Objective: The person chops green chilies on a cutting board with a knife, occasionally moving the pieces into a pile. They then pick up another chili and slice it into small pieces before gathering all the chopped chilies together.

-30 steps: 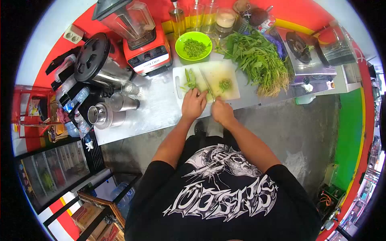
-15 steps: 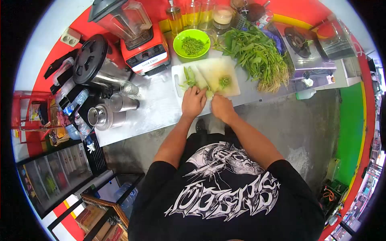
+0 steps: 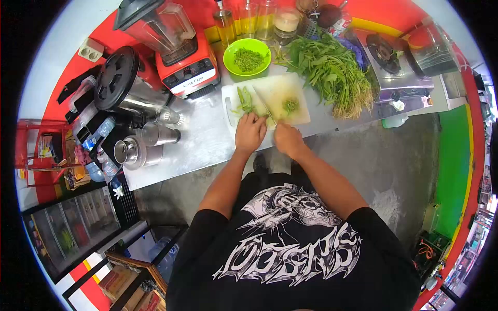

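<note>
On a white cutting board point(image 3: 228, 108) lie long green leaves point(image 3: 244, 100) at the left and a small chopped green heap point(image 3: 290, 105) at the right. My left hand point(image 3: 251, 131) is closed at the board's front edge, its fingertips pressed on the lower ends of the leaves. Closed round a knife point(image 3: 266, 108) is my right hand point(image 3: 288, 139); the blade slants up and left across the board beside my left fingertips. Behind the board stands a lime-green bowl point(image 3: 227, 58) holding chopped greens point(image 3: 248, 60).
A big bunch of rooted leafy greens point(image 3: 334, 70) lies right of the board, beside a gas stove point(image 3: 403, 78). On the left stand a red blender point(image 3: 191, 78), a lidded steel container point(image 3: 137, 96) and metal cups point(image 3: 157, 133). Bottles point(image 3: 224, 26) line the back.
The knife now stands more upright and its blade shows more clearly. Both hands stay in nearly the same place.
</note>
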Available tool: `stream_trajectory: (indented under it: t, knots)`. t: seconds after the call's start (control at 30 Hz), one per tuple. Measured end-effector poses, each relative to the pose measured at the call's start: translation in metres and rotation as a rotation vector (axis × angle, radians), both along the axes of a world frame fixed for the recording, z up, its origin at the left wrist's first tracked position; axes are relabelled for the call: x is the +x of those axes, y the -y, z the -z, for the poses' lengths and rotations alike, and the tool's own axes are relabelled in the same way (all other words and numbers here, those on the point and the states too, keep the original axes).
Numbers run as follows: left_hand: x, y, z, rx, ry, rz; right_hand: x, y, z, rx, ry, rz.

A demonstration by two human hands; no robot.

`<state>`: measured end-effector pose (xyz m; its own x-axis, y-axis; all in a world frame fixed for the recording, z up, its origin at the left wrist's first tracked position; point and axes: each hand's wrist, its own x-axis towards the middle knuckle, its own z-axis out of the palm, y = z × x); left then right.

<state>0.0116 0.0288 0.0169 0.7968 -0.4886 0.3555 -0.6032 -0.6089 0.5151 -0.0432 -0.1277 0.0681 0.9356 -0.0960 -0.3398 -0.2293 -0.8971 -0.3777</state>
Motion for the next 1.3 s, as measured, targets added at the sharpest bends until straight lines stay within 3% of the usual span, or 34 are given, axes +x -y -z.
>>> stream_trajectory:
  t: [0.13,0.47,0.63,0.83,1.3]
  knots:
    - [0.0,-0.001,-0.002,0.003,-0.029,0.008,-0.008,-0.006,0.012,0.027,-0.046,0.159]
    - [0.0,-0.001,-0.002,-0.005,-0.002,-0.004,0.0,0.002,0.006,0.02,-0.023,-0.029]
    - [0.001,-0.002,-0.003,-0.054,-0.047,-0.01,-0.007,-0.006,0.014,0.042,-0.064,0.127]
    - [0.001,0.0,-0.003,-0.052,-0.04,-0.009,0.005,0.002,0.008,0.035,-0.029,0.016]
    - [0.0,0.002,-0.002,0.025,-0.001,-0.043,-0.008,-0.006,0.005,0.015,-0.131,0.109]
